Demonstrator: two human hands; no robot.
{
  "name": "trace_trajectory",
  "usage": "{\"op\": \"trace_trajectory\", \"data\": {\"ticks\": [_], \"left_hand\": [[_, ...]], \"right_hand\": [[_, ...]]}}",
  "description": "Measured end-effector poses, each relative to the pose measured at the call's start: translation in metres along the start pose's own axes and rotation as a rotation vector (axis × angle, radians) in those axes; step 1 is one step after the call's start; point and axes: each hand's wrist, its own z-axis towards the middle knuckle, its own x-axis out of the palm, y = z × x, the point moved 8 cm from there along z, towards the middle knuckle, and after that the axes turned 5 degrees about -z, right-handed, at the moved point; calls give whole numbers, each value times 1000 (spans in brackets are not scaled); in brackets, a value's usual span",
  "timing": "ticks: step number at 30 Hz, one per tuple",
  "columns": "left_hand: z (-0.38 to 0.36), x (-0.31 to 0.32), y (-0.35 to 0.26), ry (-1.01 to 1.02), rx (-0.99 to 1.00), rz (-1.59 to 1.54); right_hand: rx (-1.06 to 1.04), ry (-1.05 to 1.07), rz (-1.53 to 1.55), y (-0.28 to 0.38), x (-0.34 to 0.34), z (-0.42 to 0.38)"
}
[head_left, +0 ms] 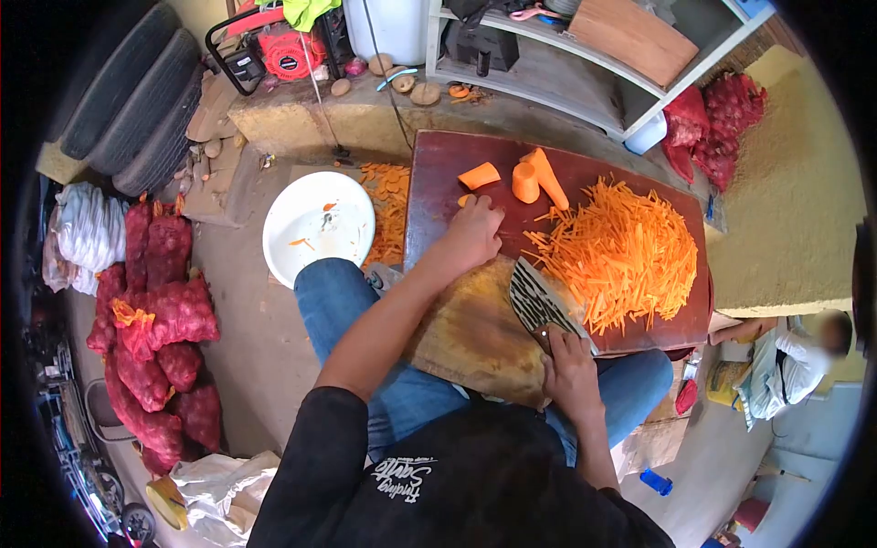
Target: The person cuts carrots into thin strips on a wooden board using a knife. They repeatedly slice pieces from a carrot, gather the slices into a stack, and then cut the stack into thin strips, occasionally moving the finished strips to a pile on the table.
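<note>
A dark red cutting board (438, 173) lies across the person's knees, a heap of carrot strips (621, 251) on its right half. Right hand (571, 370) grips a cleaver (539, 301) at the board's near edge; left hand (473, 233) closes on a carrot piece (465, 200) near the board's middle, just before three carrot chunks (525, 181).

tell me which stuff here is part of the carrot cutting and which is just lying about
In use: left hand on a small orange carrot piece; right hand holding the broad steel cleaver; dark red cutting board; heap of orange carrot strips.

Lying about: black tyres; red mesh sacks.
</note>
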Motion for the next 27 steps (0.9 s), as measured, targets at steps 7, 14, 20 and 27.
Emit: {"op": "trace_trajectory", "data": {"ticks": [7,14,20,27], "left_hand": [[3,9,4,86,-104,51],[-2,13,2,-34,-22,106],[0,6,-9,-1,-37,73],[7,8,-13,91,-89,119]], "right_hand": [[-19,83,-56,6,1,4],[-14,158,-36,9,-1,14],[7,124,-29,-1,3,16],[9,148,37,-8,5,22]]}}
